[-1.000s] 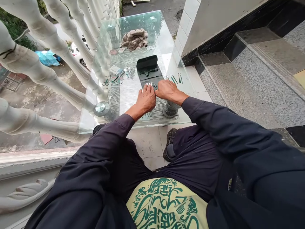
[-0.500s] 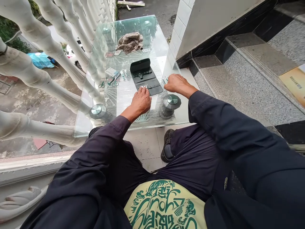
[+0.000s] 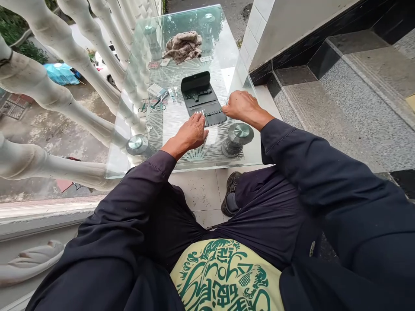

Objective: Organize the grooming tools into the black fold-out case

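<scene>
A black manicure case (image 3: 215, 106) lies unfolded on the glass table, with elastic loops across its lower panel and a few slim silver tools in the loops at its left. My left hand (image 3: 193, 129) rests on the case's lower left edge, fingers laid out flat and partly covering those tools. At the right edge of the case, my right hand (image 3: 243, 107) is closed in a pinch. A small slim metal tool shows only as a sliver at its fingertips; its exact kind is hidden. Left of the case lie nail clippers (image 3: 171, 95) and small scissors (image 3: 142, 107).
The glass table (image 3: 119, 166) stands on faceted legs, one leg cap (image 3: 240, 131) near my right wrist. A crumpled brown towel (image 3: 183, 46) lies at the far end. A white card (image 3: 156, 90) is by the clippers. White balusters (image 3: 61, 90) border the left, stone steps (image 3: 343, 108) the right.
My right hand has come closer to the right edge of the case. My left hand stays on its lower left part. The whole view has shifted slightly.
</scene>
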Demonstrator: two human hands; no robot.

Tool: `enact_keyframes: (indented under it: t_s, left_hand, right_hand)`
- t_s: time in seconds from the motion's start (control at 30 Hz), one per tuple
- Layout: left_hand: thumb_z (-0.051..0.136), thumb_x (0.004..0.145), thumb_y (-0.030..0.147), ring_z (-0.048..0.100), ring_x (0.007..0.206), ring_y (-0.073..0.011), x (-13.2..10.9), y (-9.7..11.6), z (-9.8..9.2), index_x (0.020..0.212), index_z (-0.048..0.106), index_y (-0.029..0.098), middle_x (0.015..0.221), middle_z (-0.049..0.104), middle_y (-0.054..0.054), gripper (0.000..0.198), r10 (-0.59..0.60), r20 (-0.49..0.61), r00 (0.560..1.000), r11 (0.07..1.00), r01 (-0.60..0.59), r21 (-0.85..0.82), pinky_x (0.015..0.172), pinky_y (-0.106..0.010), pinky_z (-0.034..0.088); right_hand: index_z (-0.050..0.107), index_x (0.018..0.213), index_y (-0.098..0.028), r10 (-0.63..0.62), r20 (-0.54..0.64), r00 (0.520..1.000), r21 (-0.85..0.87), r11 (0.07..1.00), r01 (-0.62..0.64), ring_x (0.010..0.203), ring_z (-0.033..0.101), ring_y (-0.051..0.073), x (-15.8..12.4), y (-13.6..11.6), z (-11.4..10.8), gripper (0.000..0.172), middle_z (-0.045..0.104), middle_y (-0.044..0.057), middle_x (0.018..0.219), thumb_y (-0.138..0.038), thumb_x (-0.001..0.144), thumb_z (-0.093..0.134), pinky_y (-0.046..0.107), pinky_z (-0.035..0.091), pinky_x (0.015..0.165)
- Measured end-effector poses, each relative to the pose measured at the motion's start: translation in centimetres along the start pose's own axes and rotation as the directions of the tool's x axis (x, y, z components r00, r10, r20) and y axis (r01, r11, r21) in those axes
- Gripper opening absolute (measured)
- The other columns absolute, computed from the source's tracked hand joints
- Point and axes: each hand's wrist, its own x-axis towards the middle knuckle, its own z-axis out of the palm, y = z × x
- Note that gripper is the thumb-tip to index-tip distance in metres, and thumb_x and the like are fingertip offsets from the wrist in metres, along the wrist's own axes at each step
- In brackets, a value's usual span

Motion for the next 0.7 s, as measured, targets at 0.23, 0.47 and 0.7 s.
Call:
enact_keyframes:
  t_s: [0.23,0.47,0.7]
  left_hand:
    - [0.058,0.124,0.028,0.043,0.199,-0.0430,0.1,-0.3,0.3,0.185,0.060,-0.002,0.203,0.052,-0.036,0.068,0.026,-0.040,0.999,1.000,-0.027,-0.004,0.166,-0.056,0.034]
    - [0.053,0.128,0.030,0.046,0.197,-0.0430,0.3,0.0,0.4,0.180,0.065,-0.002,0.201,0.054,-0.036,0.063,0.033,-0.051,0.998,0.999,-0.032,0.019,0.165,-0.055,0.034]
    - [0.053,0.127,0.029,0.042,0.198,-0.0463,-0.2,0.2,-0.1,0.186,0.055,-0.012,0.205,0.046,-0.041,0.073,-0.002,-0.011,1.000,0.998,0.003,0.070,0.164,-0.054,0.036]
  right_hand:
    - [0.092,0.146,-0.007,-0.116,0.081,0.990,-0.001,0.993,0.117,0.140,0.087,0.046,-3.3,-5.4,1.3,0.042,0.091,0.031,0.142,-0.036,0.120,0.075,0.044,0.064,0.111]
    - [0.089,0.159,-0.007,-0.091,0.087,0.992,-0.016,0.996,0.093,0.153,0.084,0.049,-3.8,-6.5,1.3,0.046,0.086,0.036,0.159,-0.022,0.119,0.075,0.048,0.065,0.123]
    - [0.092,0.153,-0.010,-0.105,0.179,0.978,-0.056,0.992,0.117,0.144,0.089,0.045,-6.0,-5.8,0.0,0.044,0.091,0.032,0.148,-0.021,0.111,0.082,0.041,0.067,0.110]
